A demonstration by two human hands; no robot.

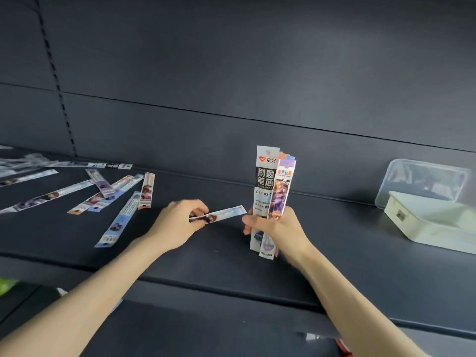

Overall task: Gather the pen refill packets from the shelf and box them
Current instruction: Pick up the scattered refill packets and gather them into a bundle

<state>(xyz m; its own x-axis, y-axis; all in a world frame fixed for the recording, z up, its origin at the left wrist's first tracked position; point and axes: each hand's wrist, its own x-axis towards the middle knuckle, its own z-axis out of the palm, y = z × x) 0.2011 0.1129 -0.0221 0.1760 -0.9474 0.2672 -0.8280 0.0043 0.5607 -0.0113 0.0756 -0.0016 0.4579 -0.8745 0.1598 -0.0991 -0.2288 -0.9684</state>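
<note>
**Roughly midway: bundle in hand, nothing boxed yet**

No pkt shows inside the box [443, 239], which sits on the shelf [219, 266] w/ its clear lid [425, 179] propped behind it. Part of the inside is out of view, so can't be certain. Judging by that, boxing hasn't begun and gathering is prob. under half done.

The right hand [278, 228] is left of the box and apart from it, fingers wrapped tight round a bundle [266, 181] held upright. Whether the lower ends touch the shelf, can't tell. The left hand [177, 222], farther from the box, pinches a single packet [226, 213] btwn thumb and fingers at one end. The pkt's free end points toward the box and nearly meets the right hand. It looks about to join the bundle.

Counts: 2 hands, 1 box, 1 lid.
- Bundle: at least 3 pkts, a black-and-white one in front, a purple one, plus orange/blue edges behind. Exact no. hidden.
- Left hand: 1 pkt.
- Loose packets [119, 219]: these lie flat, well away from the box, beyond both hands. Approx 8 can be told apart, some overlapping. More sit in a blurred heap at the frame edge farthest from the box, uncountable.

Left to do: pick up the loose ones, then take the lot to the box and put them in.
</note>
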